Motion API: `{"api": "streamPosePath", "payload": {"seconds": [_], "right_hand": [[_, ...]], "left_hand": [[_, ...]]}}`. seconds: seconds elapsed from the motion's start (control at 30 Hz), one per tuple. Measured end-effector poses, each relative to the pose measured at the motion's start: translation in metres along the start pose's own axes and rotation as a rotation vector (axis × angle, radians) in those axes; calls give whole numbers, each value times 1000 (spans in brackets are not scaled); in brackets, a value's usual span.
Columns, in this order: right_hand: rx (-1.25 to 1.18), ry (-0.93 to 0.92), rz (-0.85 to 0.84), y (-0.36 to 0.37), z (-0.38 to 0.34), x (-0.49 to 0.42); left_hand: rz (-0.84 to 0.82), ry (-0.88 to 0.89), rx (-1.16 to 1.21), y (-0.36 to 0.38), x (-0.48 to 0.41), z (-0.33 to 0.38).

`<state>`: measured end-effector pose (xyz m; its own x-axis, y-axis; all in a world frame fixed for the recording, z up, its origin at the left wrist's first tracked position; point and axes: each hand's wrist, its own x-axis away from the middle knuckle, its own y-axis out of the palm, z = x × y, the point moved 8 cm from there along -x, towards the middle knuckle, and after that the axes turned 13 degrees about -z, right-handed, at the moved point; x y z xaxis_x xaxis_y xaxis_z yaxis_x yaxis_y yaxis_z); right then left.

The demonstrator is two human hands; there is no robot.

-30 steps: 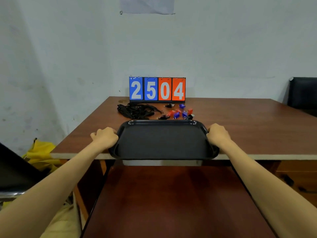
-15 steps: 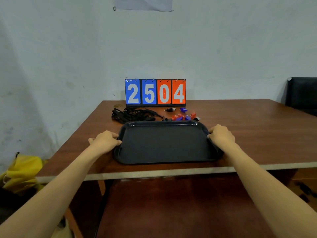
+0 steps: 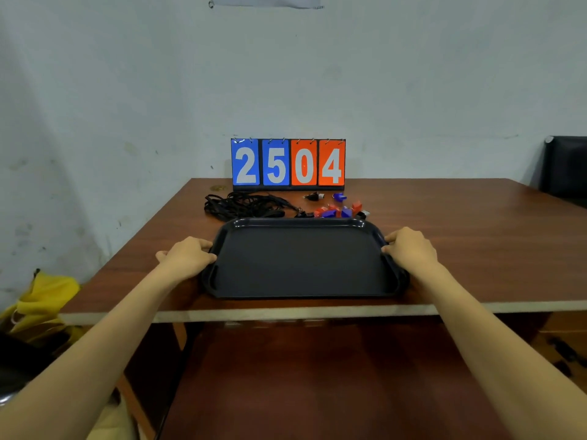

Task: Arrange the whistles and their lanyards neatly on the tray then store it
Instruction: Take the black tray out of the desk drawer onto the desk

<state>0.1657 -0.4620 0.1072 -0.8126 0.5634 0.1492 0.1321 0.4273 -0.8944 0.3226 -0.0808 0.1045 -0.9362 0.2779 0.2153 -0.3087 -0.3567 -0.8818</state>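
A dark, smooth rectangular tray (image 3: 301,258) with rounded corners and a raised rim lies flat near the front edge of a brown wooden table (image 3: 476,249), with bare tabletop to either side. The left hand (image 3: 187,257) and right hand (image 3: 411,250) each grip one short end, fingers curled around the rim. Just beyond its far edge lie tangled black lanyards (image 3: 247,206) and small red, blue and black whistles (image 3: 338,211), before a scoreboard (image 3: 288,163) reading 2504.

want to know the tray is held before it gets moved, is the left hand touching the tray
Touching. The head view shows the left hand with its fingers curled over the left rim of the tray, no gap between them.
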Motion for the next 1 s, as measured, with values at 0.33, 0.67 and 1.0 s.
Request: {"api": "streamPosePath", "payload": {"seconds": [0.33,0.67,1.0], "right_hand": [[-29,-70,21,-2,5,25],[23,-46,52,-4,3,36],[166,-63,36,-19,-12,21]], "left_hand": [[26,-44,75,8,30,-9],[80,-51,72,8,31,-6],[192,31,-180,-13,16,33]]}}
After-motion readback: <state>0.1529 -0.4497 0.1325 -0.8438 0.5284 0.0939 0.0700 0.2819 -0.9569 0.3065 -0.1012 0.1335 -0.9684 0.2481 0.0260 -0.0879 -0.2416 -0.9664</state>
